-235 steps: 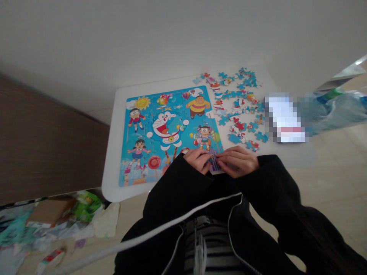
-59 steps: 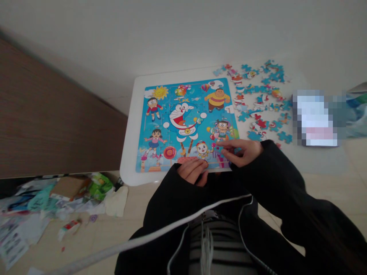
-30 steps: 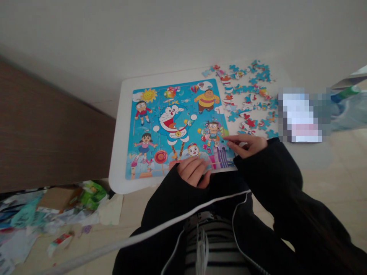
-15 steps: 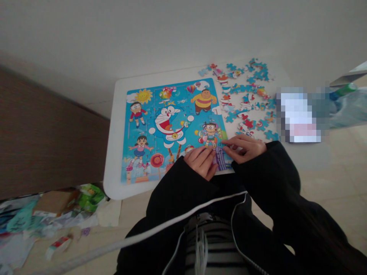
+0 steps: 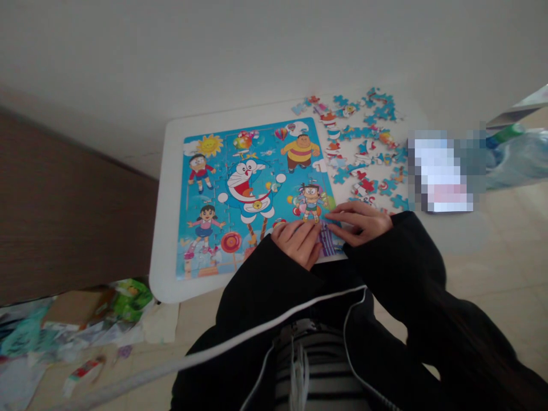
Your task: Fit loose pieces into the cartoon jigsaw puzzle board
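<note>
A blue cartoon jigsaw puzzle (image 5: 205, 197) lies on a white table, its picture largely filled in. My left hand (image 5: 299, 242) rests on the lower part of the puzzle with fingers stretched out flat, covering some of the picture. Just to its right, my right hand (image 5: 359, 222) has thumb and index finger drawn together on a puzzle piece at the lower right of the picture. That piece is mostly hidden by the fingertips. Several loose puzzle pieces (image 5: 363, 184) lie spread beyond the puzzle's right edge.
The white table (image 5: 165, 228) stands against a pale wall. Right of the loose pieces lies a blurred-out phone-like object (image 5: 443, 174), with a clear plastic bottle (image 5: 520, 157) further right. Bags and a cardboard box (image 5: 72, 308) clutter the floor at left. A white cord (image 5: 240, 338) crosses my lap.
The whole view has shifted slightly, so the table and puzzle sit a little further left. Both hands stay at nearly the same spot on the puzzle.
</note>
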A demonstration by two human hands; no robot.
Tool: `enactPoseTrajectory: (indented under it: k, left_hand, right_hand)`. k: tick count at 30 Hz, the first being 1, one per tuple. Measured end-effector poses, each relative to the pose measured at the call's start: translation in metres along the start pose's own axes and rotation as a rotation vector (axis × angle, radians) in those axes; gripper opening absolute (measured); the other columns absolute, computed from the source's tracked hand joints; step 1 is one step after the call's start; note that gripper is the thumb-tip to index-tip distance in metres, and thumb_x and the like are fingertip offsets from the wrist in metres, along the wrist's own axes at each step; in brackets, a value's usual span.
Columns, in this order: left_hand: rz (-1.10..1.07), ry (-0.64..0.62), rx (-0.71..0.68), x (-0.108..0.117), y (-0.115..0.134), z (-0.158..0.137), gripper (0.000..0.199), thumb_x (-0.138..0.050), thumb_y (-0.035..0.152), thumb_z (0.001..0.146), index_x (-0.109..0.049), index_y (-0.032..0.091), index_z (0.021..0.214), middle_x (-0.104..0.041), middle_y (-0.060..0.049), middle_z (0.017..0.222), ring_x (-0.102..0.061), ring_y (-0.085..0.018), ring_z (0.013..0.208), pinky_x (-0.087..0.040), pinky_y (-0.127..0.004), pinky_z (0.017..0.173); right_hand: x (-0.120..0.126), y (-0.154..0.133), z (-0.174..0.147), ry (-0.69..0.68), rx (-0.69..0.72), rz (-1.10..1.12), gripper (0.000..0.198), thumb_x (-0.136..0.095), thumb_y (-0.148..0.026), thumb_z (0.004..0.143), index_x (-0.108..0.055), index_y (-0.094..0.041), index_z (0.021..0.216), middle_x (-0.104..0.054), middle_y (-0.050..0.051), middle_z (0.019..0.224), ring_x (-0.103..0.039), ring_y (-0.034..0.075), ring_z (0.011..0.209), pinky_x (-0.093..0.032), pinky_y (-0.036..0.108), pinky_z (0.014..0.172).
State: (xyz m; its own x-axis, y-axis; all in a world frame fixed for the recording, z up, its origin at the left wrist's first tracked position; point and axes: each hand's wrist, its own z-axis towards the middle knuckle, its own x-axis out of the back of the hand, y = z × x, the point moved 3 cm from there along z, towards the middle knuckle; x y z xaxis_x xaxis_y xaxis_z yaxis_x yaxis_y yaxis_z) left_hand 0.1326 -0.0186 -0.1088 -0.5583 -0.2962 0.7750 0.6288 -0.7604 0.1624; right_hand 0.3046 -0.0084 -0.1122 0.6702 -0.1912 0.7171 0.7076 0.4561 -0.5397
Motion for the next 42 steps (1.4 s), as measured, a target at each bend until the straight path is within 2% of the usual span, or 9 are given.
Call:
enactPoseTrajectory:
  k: [4,9,14,18,23,28,35,39,42]
  left_hand:
    - [0.016,-0.016,-0.019,-0.001,-0.001,-0.002,0.022,-0.055,0.021,0.087,-0.066,0.011,0.104,-0.071,-0.006,0.104,-0.063,-0.019,0.088,-0.044,-0.033,0.077]
    - [0.016,-0.063,0.028,-0.003,0.0,-0.005,0.026,-0.054,0.023,0.089,-0.064,0.014,0.111,-0.069,-0.005,0.111,-0.062,-0.02,0.093,-0.041,-0.036,0.083]
    - [-0.035,-0.08,0.078,-0.004,-0.001,-0.008,0.025,-0.054,0.026,0.09,-0.065,0.016,0.11,-0.069,-0.004,0.112,-0.062,-0.02,0.096,-0.04,-0.037,0.087]
    - [-0.033,-0.07,-0.008,-0.004,-0.003,-0.009,0.025,-0.058,0.025,0.088,-0.064,0.016,0.11,-0.069,-0.003,0.112,-0.062,-0.02,0.096,-0.04,-0.035,0.085]
    - [-0.024,-0.064,0.006,-0.003,-0.002,-0.009,0.023,-0.058,0.025,0.088,-0.065,0.017,0.108,-0.069,-0.002,0.111,-0.061,-0.02,0.096,-0.039,-0.036,0.086]
    - [-0.051,-0.082,0.105,-0.003,0.002,-0.008,0.021,-0.055,0.025,0.09,-0.066,0.018,0.106,-0.069,-0.003,0.111,-0.061,-0.021,0.099,-0.04,-0.039,0.088]
    - [-0.055,-0.087,0.149,-0.005,0.006,-0.008,0.023,-0.054,0.025,0.091,-0.065,0.017,0.109,-0.069,-0.003,0.113,-0.061,-0.022,0.103,-0.04,-0.041,0.089]
    - [-0.024,-0.092,0.127,-0.007,0.008,-0.01,0.025,-0.049,0.023,0.093,-0.063,0.016,0.112,-0.068,-0.004,0.113,-0.061,-0.022,0.104,-0.038,-0.042,0.092]
    - [0.015,-0.056,0.082,-0.01,0.006,-0.013,0.025,-0.046,0.021,0.093,-0.063,0.014,0.11,-0.069,-0.005,0.112,-0.061,-0.021,0.103,-0.035,-0.041,0.094]
  right_hand:
    - [-0.001,0.001,0.0,-0.008,0.046,0.003,0.013,-0.064,-0.025,0.084,-0.074,-0.019,0.09,-0.072,0.006,0.091,-0.066,0.015,0.075,-0.055,0.027,0.066]
    - [0.002,0.0,0.001,-0.04,0.045,-0.027,0.013,-0.063,-0.026,0.085,-0.073,-0.02,0.09,-0.073,0.005,0.096,-0.067,0.014,0.079,-0.055,0.029,0.074]
    - [0.007,-0.001,0.0,-0.107,0.027,0.002,0.016,-0.062,-0.028,0.084,-0.072,-0.021,0.095,-0.072,0.004,0.097,-0.066,0.014,0.078,-0.056,0.027,0.072]
    - [0.006,0.001,0.0,-0.101,0.028,0.001,0.016,-0.061,-0.028,0.085,-0.072,-0.023,0.095,-0.073,0.003,0.096,-0.066,0.013,0.077,-0.056,0.025,0.067]
    - [0.004,0.01,-0.002,-0.081,0.159,-0.013,0.015,-0.061,-0.03,0.085,-0.073,-0.023,0.089,-0.073,0.003,0.094,-0.068,0.013,0.076,-0.057,0.027,0.07]
    - [0.003,0.012,-0.004,-0.035,0.257,-0.076,0.012,-0.062,-0.026,0.085,-0.074,-0.024,0.088,-0.073,0.002,0.095,-0.068,0.015,0.079,-0.057,0.029,0.074]
    - [0.003,0.001,-0.007,-0.019,0.18,-0.102,0.017,-0.06,-0.019,0.085,-0.074,-0.025,0.093,-0.073,0.002,0.099,-0.068,0.017,0.085,-0.059,0.031,0.078]
    - [0.001,-0.004,-0.01,0.021,0.267,-0.24,0.018,-0.059,-0.019,0.085,-0.073,-0.023,0.094,-0.072,0.002,0.098,-0.069,0.017,0.084,-0.06,0.029,0.076]
    - [0.0,-0.011,-0.008,0.047,0.4,-0.326,0.019,-0.058,-0.018,0.085,-0.072,-0.021,0.097,-0.072,0.003,0.101,-0.069,0.018,0.084,-0.06,0.029,0.075]
